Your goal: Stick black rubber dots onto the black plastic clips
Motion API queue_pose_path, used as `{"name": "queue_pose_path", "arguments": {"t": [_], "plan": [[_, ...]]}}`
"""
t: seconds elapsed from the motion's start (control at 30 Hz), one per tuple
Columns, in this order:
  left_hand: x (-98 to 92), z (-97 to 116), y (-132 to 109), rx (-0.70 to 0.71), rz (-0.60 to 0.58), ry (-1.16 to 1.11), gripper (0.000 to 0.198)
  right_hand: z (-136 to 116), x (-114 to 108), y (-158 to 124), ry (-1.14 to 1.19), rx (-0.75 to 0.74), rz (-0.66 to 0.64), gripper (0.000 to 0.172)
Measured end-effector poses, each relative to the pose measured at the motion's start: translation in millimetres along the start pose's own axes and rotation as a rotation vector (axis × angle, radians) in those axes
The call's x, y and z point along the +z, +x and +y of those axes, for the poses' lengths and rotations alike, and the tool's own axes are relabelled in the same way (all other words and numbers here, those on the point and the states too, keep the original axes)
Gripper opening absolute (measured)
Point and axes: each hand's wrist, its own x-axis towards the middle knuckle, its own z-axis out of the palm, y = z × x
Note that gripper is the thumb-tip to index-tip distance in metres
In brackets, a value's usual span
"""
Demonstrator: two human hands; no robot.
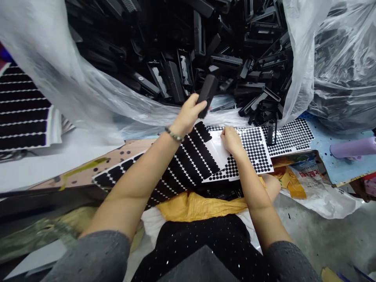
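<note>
The left hand (188,116) is clamped on a black plastic casing (207,96) above a sheet of black dots (252,147). The right hand (232,141) lies curled on the sheet, its grip unclear, beside a bare patch (217,147). Many dots remain, and a large heap of casings (217,43) fills the bag.

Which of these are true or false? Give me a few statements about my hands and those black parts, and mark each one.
The left hand holds a black plastic part. True.
The right hand grips a roll of tape. False: it rests on a sheet of black dots.
A beaded bracelet circles the left wrist. True.
The pile of black parts sits in a cardboard box. False: it lies in a clear plastic bag.
</note>
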Motion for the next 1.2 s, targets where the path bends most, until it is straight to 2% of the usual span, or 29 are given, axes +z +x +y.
{"name": "queue_pose_path", "arguments": {"t": [0.07, 0.13, 0.23, 0.33, 0.4, 0.5, 0.57, 0.67, 0.8, 0.9, 1.0, 1.1, 1.2], "plan": [[-2.0, -6, -37, -0.18, -0.104, -0.442, 0.015, 0, 1, -3, 0.154, -0.011, 0.027, 0.011], [0.3, -13, -70, -0.254, -0.131, -0.651, 0.021, -3, 3, -11, 0.432, -0.008, 0.063, 0.011], [10.0, -21, -105, -0.288, -0.113, -0.79, 0.024, -13, 5, -30, 0.87, -0.035, 0.063, 0.015], [20.8, -27, -121, -0.272, -0.068, -0.843, 0.027, -26, 4, -47, 1.072, -0.093, -0.018, 0.025], [25.9, -30, -126, -0.241, -0.044, -0.863, 0.031, -33, 4, -55, 1.073, -0.125, -0.01, 0.027], [30.1, -31, -131, -0.18, -0.005, -0.872, 0.035, -38, 6, -61, 0.958, -0.179, 0.071, 0.027], [31.2, -32, -133, -0.137, 0.018, -0.866, 0.036, -39, 8, -64, 0.894, -0.193, 0.075, 0.026], [31.6, -32, -135, -0.092, 0.04, -0.853, 0.038, -39, 11, -68, 0.829, -0.216, 0.065, 0.02], [33.2, -34, -138, -0.084, 0.055, -0.811, 0.039, -41, 13, -72, 0.708, -0.249, 0.129, 0.013], [34.3, -34, -141, -0.088, 0.087, -0.744, 0.038, -42, 15, -74, 0.652, -0.235, 0.156, 0.012], [30.4, -34, -145, -0.102, 0.082, -0.686, 0.037, -38, 20, -71, 0.705, -0.165, 0.161, 0.016], [20.0, -34, -143, -0.149, 0.016, -0.675, 0.037, -28, 24, -60, 0.744, -0.082, 0.135, 0.031], [10.0, -38, -133, -0.181, 0.037, -0.677, 0.038, -21, 26, -42, 0.622, -0.048, 0.149, 0.028]]}}
